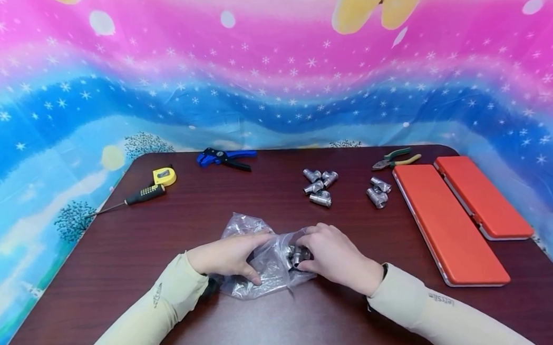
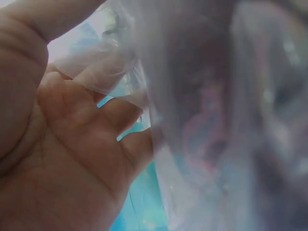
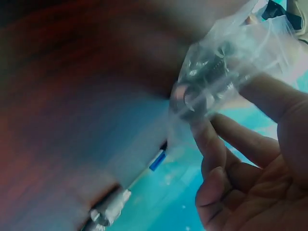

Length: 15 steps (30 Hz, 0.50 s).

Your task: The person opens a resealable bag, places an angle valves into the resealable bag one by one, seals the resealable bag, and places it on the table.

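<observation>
At the near middle of the dark wooden tabletop (image 1: 119,245), I have both hands on a crumpled clear plastic bag (image 1: 259,271) of small silver metal fittings. My left hand (image 1: 226,256) pinches the film to steady it; my right hand (image 1: 331,256) grips a fitting (image 3: 195,96) through the plastic. I judge this the emptying step; the next move calls for working that piece out of the bag's mouth, toward the loose silver fittings (image 1: 320,186) beyond.

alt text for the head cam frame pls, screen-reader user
Two hands work a clear plastic bag at the middle of a dark wood table: the left hand holds the bag, the right hand pinches metal fittings through it. Behind lie loose fittings, two orange cases, pliers, a screwdriver and a tape measure.
</observation>
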Each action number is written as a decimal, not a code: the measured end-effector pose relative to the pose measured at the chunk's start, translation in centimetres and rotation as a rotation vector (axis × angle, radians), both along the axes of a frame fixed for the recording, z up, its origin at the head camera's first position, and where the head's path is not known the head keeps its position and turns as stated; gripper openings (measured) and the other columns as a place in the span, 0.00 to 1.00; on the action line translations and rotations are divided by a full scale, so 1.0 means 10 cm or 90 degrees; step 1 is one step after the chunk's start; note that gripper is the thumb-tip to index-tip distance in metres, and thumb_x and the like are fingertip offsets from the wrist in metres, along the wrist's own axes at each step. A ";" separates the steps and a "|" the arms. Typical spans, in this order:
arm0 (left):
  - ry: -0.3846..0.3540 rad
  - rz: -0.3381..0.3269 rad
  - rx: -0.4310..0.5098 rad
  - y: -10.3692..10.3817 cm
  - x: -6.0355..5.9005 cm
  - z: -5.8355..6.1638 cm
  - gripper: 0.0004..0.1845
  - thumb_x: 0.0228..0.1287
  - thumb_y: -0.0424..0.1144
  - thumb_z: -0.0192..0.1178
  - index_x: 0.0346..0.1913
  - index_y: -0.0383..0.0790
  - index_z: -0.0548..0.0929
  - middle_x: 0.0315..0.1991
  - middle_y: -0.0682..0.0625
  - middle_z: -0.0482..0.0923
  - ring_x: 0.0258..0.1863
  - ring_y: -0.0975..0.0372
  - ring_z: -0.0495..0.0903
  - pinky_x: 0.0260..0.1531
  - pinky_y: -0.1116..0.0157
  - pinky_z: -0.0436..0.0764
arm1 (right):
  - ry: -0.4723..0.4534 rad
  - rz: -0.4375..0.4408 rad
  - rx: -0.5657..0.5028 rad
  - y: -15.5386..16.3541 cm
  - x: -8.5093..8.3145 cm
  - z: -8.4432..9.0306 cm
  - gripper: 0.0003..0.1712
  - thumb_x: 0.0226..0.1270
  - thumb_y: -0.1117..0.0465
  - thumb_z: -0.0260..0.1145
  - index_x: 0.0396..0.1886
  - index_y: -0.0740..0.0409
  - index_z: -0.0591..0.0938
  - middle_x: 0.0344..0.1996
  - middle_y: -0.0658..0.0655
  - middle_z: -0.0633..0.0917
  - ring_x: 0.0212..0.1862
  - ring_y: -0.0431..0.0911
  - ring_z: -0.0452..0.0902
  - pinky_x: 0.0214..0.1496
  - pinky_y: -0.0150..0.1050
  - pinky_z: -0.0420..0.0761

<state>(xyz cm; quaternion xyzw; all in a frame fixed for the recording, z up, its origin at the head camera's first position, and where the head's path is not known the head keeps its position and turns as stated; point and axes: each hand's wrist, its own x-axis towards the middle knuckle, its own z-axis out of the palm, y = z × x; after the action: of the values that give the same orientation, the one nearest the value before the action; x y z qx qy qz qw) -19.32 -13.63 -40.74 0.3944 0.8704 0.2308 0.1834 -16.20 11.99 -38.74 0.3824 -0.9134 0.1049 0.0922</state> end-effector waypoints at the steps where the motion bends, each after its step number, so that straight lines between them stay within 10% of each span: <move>1: -0.002 0.001 0.000 0.00 0.00 0.00 0.50 0.49 0.41 0.78 0.74 0.38 0.63 0.69 0.48 0.68 0.66 0.58 0.67 0.66 0.58 0.67 | 0.000 0.005 -0.005 -0.02 0.00 -0.01 0.19 0.47 0.54 0.82 0.38 0.56 0.88 0.35 0.51 0.86 0.36 0.48 0.77 0.39 0.46 0.78; 15: -0.014 -0.001 0.005 -0.02 -0.02 0.01 0.51 0.48 0.40 0.79 0.74 0.37 0.63 0.69 0.48 0.68 0.67 0.58 0.67 0.66 0.58 0.66 | -0.069 0.034 -0.082 0.00 -0.05 0.08 0.19 0.53 0.55 0.79 0.44 0.57 0.87 0.38 0.51 0.86 0.39 0.44 0.80 0.46 0.42 0.81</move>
<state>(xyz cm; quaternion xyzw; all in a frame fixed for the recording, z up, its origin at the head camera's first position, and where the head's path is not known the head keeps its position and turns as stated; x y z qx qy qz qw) -19.48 -13.84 -40.64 0.3936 0.8669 0.2385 0.1915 -16.71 11.98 -37.97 0.3939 -0.8978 0.1861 0.0639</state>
